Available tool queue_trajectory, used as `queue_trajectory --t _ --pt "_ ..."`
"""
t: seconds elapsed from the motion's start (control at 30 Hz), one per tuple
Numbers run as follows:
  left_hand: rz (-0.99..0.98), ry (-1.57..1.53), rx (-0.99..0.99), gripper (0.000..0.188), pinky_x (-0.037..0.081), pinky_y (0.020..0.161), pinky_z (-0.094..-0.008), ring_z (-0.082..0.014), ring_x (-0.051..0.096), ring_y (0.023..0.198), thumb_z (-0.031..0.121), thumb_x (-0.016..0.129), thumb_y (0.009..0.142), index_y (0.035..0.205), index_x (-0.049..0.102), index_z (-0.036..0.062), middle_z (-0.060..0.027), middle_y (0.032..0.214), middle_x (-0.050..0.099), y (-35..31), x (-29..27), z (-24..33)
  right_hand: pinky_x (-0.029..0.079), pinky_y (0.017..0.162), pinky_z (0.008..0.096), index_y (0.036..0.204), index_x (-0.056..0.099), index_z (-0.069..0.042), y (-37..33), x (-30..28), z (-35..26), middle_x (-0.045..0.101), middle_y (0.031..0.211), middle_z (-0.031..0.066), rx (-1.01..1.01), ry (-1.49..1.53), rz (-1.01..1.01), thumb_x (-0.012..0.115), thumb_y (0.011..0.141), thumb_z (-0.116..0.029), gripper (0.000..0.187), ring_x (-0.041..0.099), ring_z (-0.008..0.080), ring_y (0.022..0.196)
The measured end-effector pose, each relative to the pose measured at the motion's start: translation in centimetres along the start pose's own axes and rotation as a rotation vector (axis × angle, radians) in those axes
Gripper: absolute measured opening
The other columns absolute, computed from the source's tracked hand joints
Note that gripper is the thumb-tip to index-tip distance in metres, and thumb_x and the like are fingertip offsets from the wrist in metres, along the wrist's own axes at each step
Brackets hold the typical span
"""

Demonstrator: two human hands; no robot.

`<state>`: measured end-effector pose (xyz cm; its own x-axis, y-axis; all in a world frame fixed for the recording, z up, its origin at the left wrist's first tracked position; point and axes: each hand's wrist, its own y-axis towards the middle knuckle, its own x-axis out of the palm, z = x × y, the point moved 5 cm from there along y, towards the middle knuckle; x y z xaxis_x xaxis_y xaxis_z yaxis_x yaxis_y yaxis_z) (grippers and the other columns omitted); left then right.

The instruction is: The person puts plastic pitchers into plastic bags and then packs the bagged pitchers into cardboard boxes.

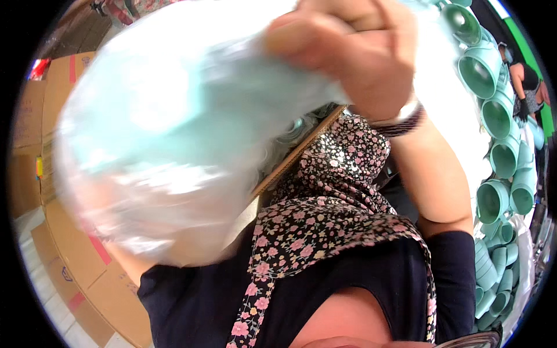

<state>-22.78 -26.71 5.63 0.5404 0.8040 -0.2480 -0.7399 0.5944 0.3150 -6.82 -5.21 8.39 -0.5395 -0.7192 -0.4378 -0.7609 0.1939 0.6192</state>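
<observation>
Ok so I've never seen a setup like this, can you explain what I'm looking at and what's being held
There's no machine here, just a person working bare-handed. This one picture comes from a wide camera on their head, looking down, so edges bend. The right hand grips a blurred clear bag with something pale green showing through. The left arm runs behind it, so I can't make out that hand. To the right, green cups line a white surface; to the left are cardboard boxes.

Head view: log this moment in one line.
right hand: holds translucent plastic bag, mint-green object inside; left hand: hidden by bag; right side: mint-green containers; left side: cardboard boxes
</observation>
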Motion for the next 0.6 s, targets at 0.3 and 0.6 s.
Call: queue_trajectory --t 0.3,0.6 --pt "-0.447 1.344 0.298 0.061 0.042 0.092 -0.0427 -0.0329 0.048 0.112 0.017 0.073 0.062 0.119 0.053 0.0089 -0.0170 0.126 0.048 4.8 -2.2 -10.1 0.047 0.074 0.0372 0.082 0.066 -0.009 1.6 12.2 7.3 0.065 0.081 0.0067 -0.035 -0.015 0.118 0.065 0.077 -0.018 0.010 0.060 0.0245 0.082" --pt "-0.460 0.966 -0.293 0.056 0.037 0.097 -0.0431 -0.0357 0.039 0.118 0.023 0.076 0.062 0.112 0.055 0.0124 -0.0120 0.127 0.046 -7.8 6.1 -50.9 0.050 0.071 0.0397 0.093 0.059 -0.006 -35.2 -1.3 10.7 0.064 0.088 0.0145 1.553 -0.759 -0.447 0.060 0.079 -0.034 0.031 0.062 0.0318 0.080"
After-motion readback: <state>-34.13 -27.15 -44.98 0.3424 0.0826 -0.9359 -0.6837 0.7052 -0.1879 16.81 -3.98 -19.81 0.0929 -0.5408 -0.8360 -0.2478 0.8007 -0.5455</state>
